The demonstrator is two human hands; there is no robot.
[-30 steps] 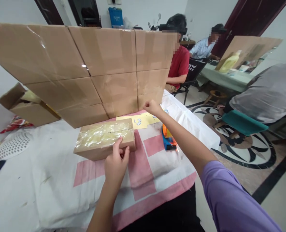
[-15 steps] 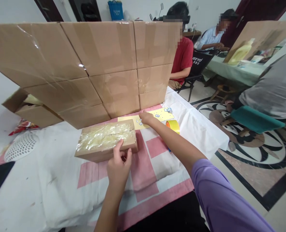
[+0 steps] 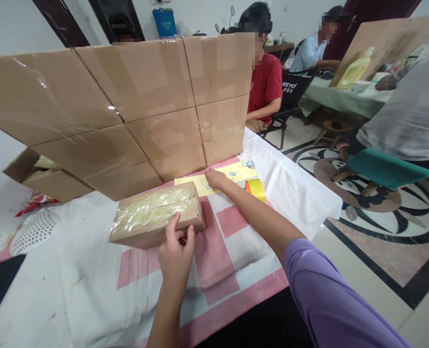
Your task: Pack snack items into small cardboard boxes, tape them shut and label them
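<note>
Loosely bent, the left hand (image 3: 176,253), thumb and forefinger apart, touches the near edge of the taped box (image 3: 152,212), while the right hand (image 3: 216,180), curled, its grip unclear, is at the yellow sheet (image 3: 232,173) beyond, near the tape roll (image 3: 258,190).

Cloth-covered table (image 3: 80,280): carton (image 3: 152,215), yellow sheet (image 3: 236,171), tape roll (image 3: 259,190).
</note>
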